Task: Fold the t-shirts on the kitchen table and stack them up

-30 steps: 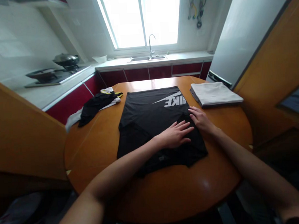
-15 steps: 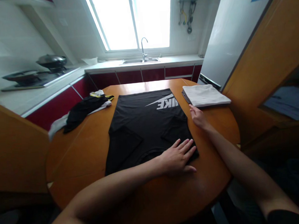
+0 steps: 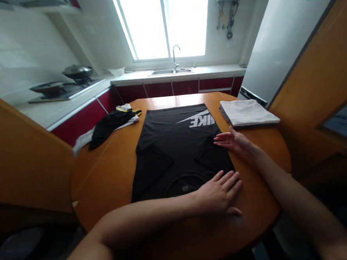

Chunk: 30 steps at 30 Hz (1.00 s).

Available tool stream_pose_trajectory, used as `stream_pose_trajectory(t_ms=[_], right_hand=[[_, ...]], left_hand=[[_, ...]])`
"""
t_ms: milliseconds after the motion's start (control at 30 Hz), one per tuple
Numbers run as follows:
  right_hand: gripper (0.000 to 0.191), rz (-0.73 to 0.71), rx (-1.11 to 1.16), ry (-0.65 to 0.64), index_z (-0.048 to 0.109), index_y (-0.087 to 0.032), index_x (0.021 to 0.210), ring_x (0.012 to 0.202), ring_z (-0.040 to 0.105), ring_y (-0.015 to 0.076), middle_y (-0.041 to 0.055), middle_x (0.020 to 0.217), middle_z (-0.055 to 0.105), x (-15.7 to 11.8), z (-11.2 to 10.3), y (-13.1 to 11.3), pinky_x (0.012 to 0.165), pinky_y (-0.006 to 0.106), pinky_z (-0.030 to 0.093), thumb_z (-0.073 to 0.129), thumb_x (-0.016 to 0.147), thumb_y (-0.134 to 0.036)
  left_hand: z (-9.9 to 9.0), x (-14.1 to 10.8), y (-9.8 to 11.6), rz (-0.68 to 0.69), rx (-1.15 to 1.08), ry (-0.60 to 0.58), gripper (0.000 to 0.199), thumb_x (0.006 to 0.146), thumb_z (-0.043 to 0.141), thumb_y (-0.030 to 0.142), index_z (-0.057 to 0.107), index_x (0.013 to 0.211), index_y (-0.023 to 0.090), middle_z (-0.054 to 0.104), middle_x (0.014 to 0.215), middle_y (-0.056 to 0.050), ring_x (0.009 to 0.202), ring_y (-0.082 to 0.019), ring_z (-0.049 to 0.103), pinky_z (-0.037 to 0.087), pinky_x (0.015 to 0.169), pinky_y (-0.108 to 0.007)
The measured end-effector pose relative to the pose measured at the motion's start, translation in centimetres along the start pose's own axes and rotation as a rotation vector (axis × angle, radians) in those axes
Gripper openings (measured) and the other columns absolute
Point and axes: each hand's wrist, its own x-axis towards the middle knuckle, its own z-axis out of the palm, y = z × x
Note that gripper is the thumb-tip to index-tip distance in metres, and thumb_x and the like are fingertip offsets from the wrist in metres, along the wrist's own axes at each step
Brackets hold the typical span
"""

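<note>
A black shirt (image 3: 174,145) with a white printed logo lies flat on the wooden table (image 3: 106,177), its sleeves folded inward and its collar toward me. My left hand (image 3: 221,191) rests palm down with fingers spread at the shirt's near right corner, partly over the table. At the shirt's right edge, by the folded sleeve, is my right hand (image 3: 234,141), its fingers stretched out and pointing left. Neither hand grips the cloth.
Folded cloths with a white one on top (image 3: 249,112) sit at the table's far right. Crumpled black and white clothes (image 3: 111,124) lie at the far left. Beyond the table are a sink (image 3: 162,72), a stove (image 3: 71,90) and a fridge (image 3: 262,50).
My right hand has moved from beside the folded cloths nearer to me and over the shirt's right edge, its fingers now pointing left. My left hand has shifted slightly toward me. The view has turned left.
</note>
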Motion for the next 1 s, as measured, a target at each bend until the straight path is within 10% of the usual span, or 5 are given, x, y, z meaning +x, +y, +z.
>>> stream_pose_trajectory(t_ms=[500, 833, 1000], right_hand=[[0.05, 0.12, 0.093, 0.081, 0.07, -0.013, 0.095, 0.117, 0.067, 0.0286, 0.0235, 0.116, 0.072, 0.6, -0.1, 0.5, 0.107, 0.046, 0.05, 0.029, 0.103, -0.039], [0.035, -0.434, -0.389, 0.59, 0.07, -0.017, 0.1, 0.085, 0.074, 0.0245, 0.0135, 0.103, 0.077, 1.6, -1.8, 0.7, 0.074, 0.038, 0.059, 0.053, 0.086, -0.044], [0.04, -0.54, -0.664, 0.555, 0.072, -0.016, 0.11, 0.099, 0.07, 0.0247, 0.013, 0.111, 0.075, 1.4, -0.7, 1.0, 0.089, 0.041, 0.056, 0.046, 0.087, -0.035]], left_hand=[[-0.4, -0.1, 0.7, 0.067, 0.068, 0.013, 0.076, 0.102, 0.036, 0.059, 0.039, 0.152, 0.002, 0.031, 0.161, -0.022, 0.151, -0.03, 0.025, 0.029, 0.121, -0.045], [-3.1, 0.8, -0.3, 0.477, -0.288, -0.037, 0.039, 0.105, 0.039, 0.021, 0.064, 0.134, 0.022, 0.053, 0.15, -0.003, 0.146, -0.015, 0.038, 0.03, 0.122, -0.028], [-8.5, 0.3, -4.1, 0.163, -0.531, -0.107, 0.042, 0.102, 0.049, 0.025, 0.055, 0.144, 0.028, 0.054, 0.149, -0.002, 0.14, -0.019, 0.047, 0.035, 0.12, -0.033]])
